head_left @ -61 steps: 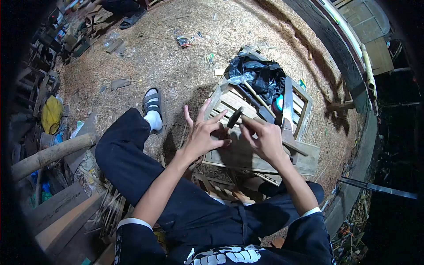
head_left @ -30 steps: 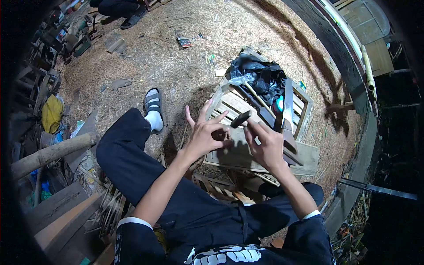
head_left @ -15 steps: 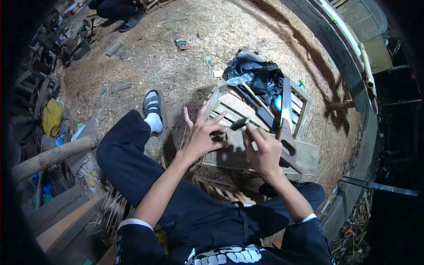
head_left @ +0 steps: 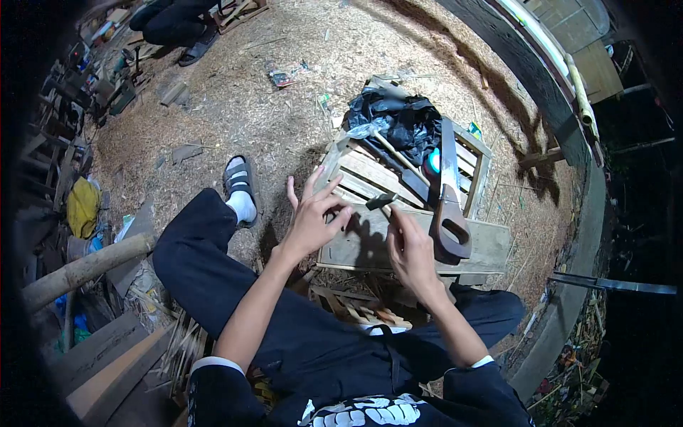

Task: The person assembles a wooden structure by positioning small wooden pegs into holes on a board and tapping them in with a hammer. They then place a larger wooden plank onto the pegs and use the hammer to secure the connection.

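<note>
My right hand (head_left: 413, 249) grips a small hammer (head_left: 382, 202) close to its dark head, above the front board of a slatted wooden crate (head_left: 455, 240). Over the crate's left edge is my left hand (head_left: 313, 222), its fingers spread and curved; the thumb and index tips come near each other, and no object shows between them. A handsaw (head_left: 451, 206) with a brown wooden handle lies across the crate, right of my right hand. Behind the hammer, a black plastic bag (head_left: 416, 128), a stick-like handle (head_left: 391, 151) and a blue-and-white round item (head_left: 432, 162) rest on the slats.
Wood shavings cover the ground (head_left: 249, 107). Another person's legs (head_left: 178, 28) show at the top left. A bamboo pole (head_left: 89, 270) and scrap boards (head_left: 99, 349) lie at left. A concrete edge (head_left: 569, 313) runs along the right. Small wooden slats (head_left: 356, 306) lie between my legs.
The view has shifted slightly, and the crate sits a little further left in it. My left hand has moved slightly away from the hammer. The hammer stays in my right hand.
</note>
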A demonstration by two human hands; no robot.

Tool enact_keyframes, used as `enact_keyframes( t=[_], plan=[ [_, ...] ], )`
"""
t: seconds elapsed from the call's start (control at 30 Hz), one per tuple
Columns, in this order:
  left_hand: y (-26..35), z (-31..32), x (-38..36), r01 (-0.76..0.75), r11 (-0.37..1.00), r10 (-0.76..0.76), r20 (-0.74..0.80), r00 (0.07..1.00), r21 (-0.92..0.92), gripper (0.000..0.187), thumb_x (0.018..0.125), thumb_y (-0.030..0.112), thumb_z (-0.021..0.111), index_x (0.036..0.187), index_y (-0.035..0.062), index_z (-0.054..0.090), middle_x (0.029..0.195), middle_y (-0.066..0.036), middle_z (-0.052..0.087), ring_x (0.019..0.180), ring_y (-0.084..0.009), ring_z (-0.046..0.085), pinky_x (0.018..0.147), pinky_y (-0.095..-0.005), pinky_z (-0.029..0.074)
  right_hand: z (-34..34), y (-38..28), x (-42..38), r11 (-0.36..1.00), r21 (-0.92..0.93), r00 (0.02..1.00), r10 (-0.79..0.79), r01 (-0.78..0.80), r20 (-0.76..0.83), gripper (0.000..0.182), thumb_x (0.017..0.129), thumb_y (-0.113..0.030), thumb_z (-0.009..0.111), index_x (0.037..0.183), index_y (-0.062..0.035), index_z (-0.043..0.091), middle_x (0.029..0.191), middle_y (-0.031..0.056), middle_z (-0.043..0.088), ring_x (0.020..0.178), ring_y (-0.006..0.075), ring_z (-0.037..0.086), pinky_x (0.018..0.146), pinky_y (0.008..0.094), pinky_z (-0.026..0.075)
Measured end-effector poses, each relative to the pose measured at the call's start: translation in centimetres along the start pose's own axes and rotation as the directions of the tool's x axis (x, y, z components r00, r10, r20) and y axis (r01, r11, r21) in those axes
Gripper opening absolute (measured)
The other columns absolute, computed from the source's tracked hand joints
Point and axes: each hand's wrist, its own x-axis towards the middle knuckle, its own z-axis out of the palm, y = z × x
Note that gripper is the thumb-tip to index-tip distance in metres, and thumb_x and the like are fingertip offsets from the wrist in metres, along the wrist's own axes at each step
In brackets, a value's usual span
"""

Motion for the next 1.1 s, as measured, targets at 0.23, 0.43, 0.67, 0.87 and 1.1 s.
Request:
enact_keyframes(
  t=[0.23,0.43,0.67,0.87,1.1],
  plan=[
    [0.5,0.9,0.7,0.064,0.991,-0.058,-0.056,0.997,0.115,0.054,0.094,0.045,0.077,0.138,0.0146,0.070,0.170,-0.012,0.038,0.163,-0.0332,0.017,0.125,-0.0672,-0.005,1.4,-0.4,-2.0,1.000,0.021,0.995,-0.003,0.001,0.101,0.051,0.102,-0.004,0.058,0.152,-0.0040,0.050,0.110,0.0258,0.065,0.091,0.0489,0.068,0.074,0.0559,0.053],
    [0.9,0.6,0.8,0.177,0.980,-0.172,-0.057,0.983,0.091,0.080,0.089,0.049,0.081,0.156,0.0161,0.053,0.175,-0.016,0.025,0.164,-0.0367,0.008,0.125,-0.0648,-0.010,0.3,-2.2,-1.0,0.995,0.076,0.986,-0.052,0.064,-0.156,0.055,0.099,-0.002,0.061,0.153,-0.0040,0.049,0.105,0.0236,0.064,0.087,0.0469,0.068,0.072,0.0546,0.053],
    [0.2,0.9,0.7,0.145,0.987,-0.137,-0.120,0.983,0.063,0.064,0.087,0.048,0.082,0.143,0.0194,0.067,0.175,-0.016,0.026,0.164,-0.0378,0.008,0.126,-0.0649,-0.008,2.5,-0.7,-3.0,0.995,0.074,0.998,0.060,-0.061,0.022,0.057,0.098,-0.001,0.061,0.154,-0.0040,0.048,0.105,0.0244,0.064,0.088,0.0461,0.068,0.074,0.0530,0.054],
    [2.2,-1.6,-0.9,-0.096,0.990,0.100,-0.039,0.994,0.101,0.038,0.083,0.041,0.086,0.115,0.0203,0.083,0.172,-0.013,0.034,0.162,-0.0389,0.018,0.127,-0.0646,0.000,1.7,0.5,-2.6,0.981,0.113,0.983,0.165,-0.156,-0.075,0.049,0.102,-0.003,0.061,0.150,-0.0032,0.053,0.106,0.0231,0.067,0.091,0.0441,0.069,0.079,0.0491,0.055],
    [2.0,0.7,-1.2,-0.124,0.984,0.139,-0.113,0.984,0.131,0.043,0.079,0.031,0.088,0.116,0.0112,0.080,0.154,-0.012,0.058,0.153,-0.0327,0.037,0.128,-0.0630,0.011,1.4,1.4,-2.7,0.985,0.051,0.974,0.171,-0.165,-0.146,0.047,0.102,-0.007,0.062,0.148,-0.0061,0.056,0.111,0.0228,0.069,0.095,0.0433,0.070,0.079,0.0487,0.056]
  ],
)
